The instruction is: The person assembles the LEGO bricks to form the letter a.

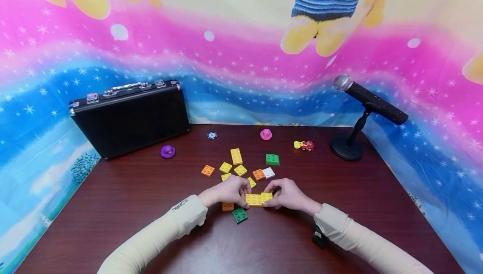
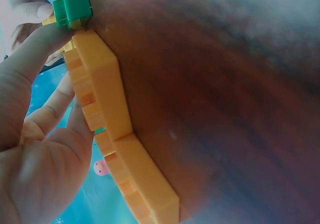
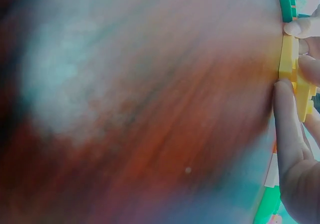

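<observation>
A long yellow toy brick (image 1: 252,200) lies at the near middle of the table. My left hand (image 1: 232,190) grips its left end between thumb and fingers. Over the right end sits a smaller yellow toy brick (image 1: 267,197), pinched by my right hand (image 1: 289,194). In the right wrist view the small yellow brick (image 3: 302,99) overlaps the end of the long yellow brick (image 3: 286,58). Just below my left hand are an orange brick (image 1: 228,207) and a dark green brick (image 1: 239,215). Orange bricks (image 2: 102,78) stand close to the left hand in the left wrist view.
Beyond the hands lie several yellow bricks (image 1: 236,156), orange bricks (image 1: 207,170), a white brick (image 1: 268,173) and a green brick (image 1: 272,159). Farther back are a black case (image 1: 132,118), purple duck (image 1: 167,152), pink duck (image 1: 266,134), poker chip (image 1: 212,135), toy car (image 1: 307,145) and microphone stand (image 1: 346,148).
</observation>
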A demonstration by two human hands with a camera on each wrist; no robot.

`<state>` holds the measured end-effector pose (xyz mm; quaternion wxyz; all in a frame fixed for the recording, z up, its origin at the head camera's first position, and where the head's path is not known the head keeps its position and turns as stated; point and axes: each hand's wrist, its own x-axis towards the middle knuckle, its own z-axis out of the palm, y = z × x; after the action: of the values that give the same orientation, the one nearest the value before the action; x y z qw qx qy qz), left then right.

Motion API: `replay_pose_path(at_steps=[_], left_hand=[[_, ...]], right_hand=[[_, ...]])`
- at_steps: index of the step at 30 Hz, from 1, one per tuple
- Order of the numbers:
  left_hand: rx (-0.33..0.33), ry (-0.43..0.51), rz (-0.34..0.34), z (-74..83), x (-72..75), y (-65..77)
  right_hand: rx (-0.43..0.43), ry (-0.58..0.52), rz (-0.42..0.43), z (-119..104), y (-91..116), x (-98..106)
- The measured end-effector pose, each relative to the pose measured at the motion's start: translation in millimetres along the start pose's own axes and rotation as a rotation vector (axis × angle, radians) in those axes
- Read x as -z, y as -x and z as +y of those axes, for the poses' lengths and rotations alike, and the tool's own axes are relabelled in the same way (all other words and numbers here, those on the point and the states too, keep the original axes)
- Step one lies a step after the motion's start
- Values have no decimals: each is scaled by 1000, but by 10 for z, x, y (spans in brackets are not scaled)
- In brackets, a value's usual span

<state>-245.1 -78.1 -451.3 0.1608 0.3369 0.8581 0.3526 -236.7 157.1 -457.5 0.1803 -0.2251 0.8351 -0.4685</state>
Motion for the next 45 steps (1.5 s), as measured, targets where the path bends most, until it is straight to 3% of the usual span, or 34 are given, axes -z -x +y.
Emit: replay_pose_path(at_steps=[9, 19, 30, 35, 41, 45], left_hand=[[7, 7, 8, 40, -10, 10], [5, -31, 16, 47, 2, 27], [22, -39, 21, 37, -10, 12], [4, -33, 23, 41, -8, 29], [-36, -33, 25, 52, -11, 46], [0, -34, 24, 45, -19, 25]], right_hand=[[4, 12, -51, 29, -11, 55], [45, 99, -43, -31, -21, 44], [-8, 60, -45, -300, 69, 12], [-2, 77, -39, -104, -1, -7], [1, 49, -59, -30, -17, -15], [-5, 45, -54, -17, -23, -23]])
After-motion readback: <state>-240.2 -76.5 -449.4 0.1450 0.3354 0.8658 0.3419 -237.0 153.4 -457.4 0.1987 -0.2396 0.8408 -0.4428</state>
